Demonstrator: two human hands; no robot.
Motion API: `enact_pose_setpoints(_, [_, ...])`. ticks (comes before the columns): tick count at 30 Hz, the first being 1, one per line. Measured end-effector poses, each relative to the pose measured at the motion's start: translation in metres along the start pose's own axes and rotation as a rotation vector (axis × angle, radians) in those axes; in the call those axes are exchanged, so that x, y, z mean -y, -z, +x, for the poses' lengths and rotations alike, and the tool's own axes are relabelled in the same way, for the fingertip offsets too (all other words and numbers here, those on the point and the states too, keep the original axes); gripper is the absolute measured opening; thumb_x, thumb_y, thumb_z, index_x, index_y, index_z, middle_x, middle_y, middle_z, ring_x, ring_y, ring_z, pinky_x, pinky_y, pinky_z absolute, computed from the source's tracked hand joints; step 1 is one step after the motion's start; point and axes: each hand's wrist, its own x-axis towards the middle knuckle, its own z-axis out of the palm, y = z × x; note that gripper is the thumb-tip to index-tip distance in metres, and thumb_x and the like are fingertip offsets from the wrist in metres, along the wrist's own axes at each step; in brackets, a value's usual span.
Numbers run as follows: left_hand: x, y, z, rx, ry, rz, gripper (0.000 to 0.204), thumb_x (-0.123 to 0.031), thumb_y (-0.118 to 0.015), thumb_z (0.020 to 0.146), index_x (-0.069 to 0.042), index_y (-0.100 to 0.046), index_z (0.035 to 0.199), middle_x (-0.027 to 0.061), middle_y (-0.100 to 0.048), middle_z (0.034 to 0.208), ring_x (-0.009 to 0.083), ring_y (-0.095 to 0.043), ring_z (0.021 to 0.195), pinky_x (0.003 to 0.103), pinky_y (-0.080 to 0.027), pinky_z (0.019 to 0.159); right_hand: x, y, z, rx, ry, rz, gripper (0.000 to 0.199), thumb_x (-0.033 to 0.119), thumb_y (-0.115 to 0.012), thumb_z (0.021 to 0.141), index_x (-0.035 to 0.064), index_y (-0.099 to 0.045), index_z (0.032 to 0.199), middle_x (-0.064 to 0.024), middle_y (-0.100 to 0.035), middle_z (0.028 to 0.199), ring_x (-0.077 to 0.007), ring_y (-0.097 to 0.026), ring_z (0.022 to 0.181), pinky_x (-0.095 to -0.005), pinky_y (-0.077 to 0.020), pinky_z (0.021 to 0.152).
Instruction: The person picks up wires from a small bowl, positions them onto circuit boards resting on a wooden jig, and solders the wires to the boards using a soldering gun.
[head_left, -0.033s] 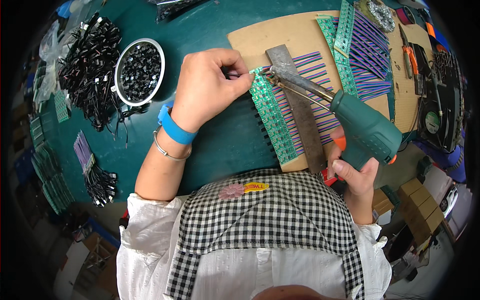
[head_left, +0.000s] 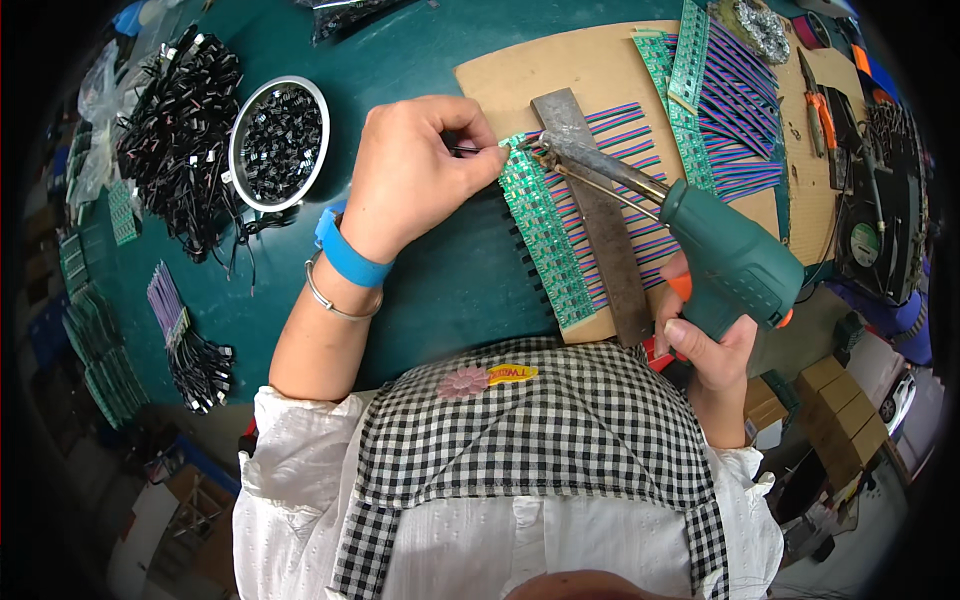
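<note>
My right hand (head_left: 715, 350) is wrapped round the grip of a green soldering gun (head_left: 735, 260) with an orange trigger. The gun's metal tip meets the far end of a green circuit board panel (head_left: 548, 240). At that same end my left hand (head_left: 420, 170) is closed in a pinch, its fingertips against the panel's corner. A thin dark piece shows between its fingers, too small to name. Striped wires (head_left: 625, 120) run rightward from the panel, beneath a flat metal bar (head_left: 605, 220) lying across them. Small black parts stick out along the panel's left edge.
A cardboard sheet (head_left: 500, 85) lies under the work. More panels with wires (head_left: 740, 100) are stacked at the far right, beside orange-handled pliers (head_left: 822, 120). To the left stand a round bowl (head_left: 233, 150) of small black parts and a heap of black cables (head_left: 180, 130).
</note>
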Motion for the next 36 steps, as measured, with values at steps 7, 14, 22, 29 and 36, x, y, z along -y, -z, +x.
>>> enact_pose_setpoints(7, [0.006, 0.002, 0.001, 0.048, 0.060, -0.083, 0.010, -0.011, -0.072, 0.067, -0.003, -0.066, 0.070, 0.0062, -0.063, 0.062, 0.0115, -0.060, 0.056, 0.025, -0.048, 0.055, 0.001, -0.003, -0.001, -0.037, -0.042, 0.000, 0.048, -0.004, -0.064, 0.077, -0.0100, -0.043, 0.119, -0.0178, -0.052, 0.107, -0.0154, -0.057, 0.062, -0.0247, -0.0490, 0.050])
enact_pose_setpoints(14, [0.007, 0.007, 0.007, 0.109, 0.043, -0.073, 0.013, -0.012, -0.072, 0.068, -0.001, -0.069, 0.074, 0.0068, -0.065, 0.064, 0.0127, -0.061, 0.058, 0.026, -0.050, 0.057, -0.002, 0.005, -0.005, -0.034, -0.099, 0.010, 0.053, -0.004, -0.066, 0.076, -0.0086, -0.041, 0.122, -0.0171, -0.051, 0.104, -0.0157, -0.057, 0.065, -0.0243, -0.0495, 0.051])
enact_pose_setpoints(22, [0.000, 0.006, 0.007, 0.103, 0.002, 0.043, 0.013, -0.008, -0.073, 0.072, 0.002, -0.066, 0.073, 0.0012, -0.060, 0.065, 0.0046, -0.052, 0.061, 0.021, -0.044, 0.056, -0.001, 0.004, -0.006, -0.039, -0.106, 0.000, 0.055, -0.004, -0.066, 0.076, -0.0084, -0.040, 0.124, -0.0172, -0.051, 0.104, -0.0157, -0.058, 0.066, -0.0241, -0.0502, 0.052])
enact_pose_setpoints(29, [0.001, 0.003, 0.002, 0.072, -0.007, 0.052, 0.011, -0.008, -0.071, 0.072, 0.001, -0.066, 0.074, 0.0022, -0.062, 0.064, 0.0050, -0.054, 0.060, 0.021, -0.046, 0.057, -0.004, 0.002, -0.007, -0.030, -0.113, 0.011, 0.054, -0.006, -0.064, 0.076, -0.0085, -0.040, 0.124, -0.0158, -0.053, 0.100, -0.0152, -0.058, 0.064, -0.0242, -0.0502, 0.051])
enact_pose_setpoints(36, [0.000, 0.002, 0.003, 0.055, -0.011, 0.061, 0.010, -0.008, -0.071, 0.072, 0.001, -0.066, 0.074, 0.0028, -0.062, 0.064, 0.0055, -0.055, 0.059, 0.021, -0.046, 0.057, -0.001, -0.005, -0.004, -0.143, -0.120, -0.044, 0.046, 0.005, -0.067, 0.075, -0.0085, -0.042, 0.111, -0.0121, -0.053, 0.071, -0.0164, -0.054, 0.051, -0.0253, -0.0452, 0.046])
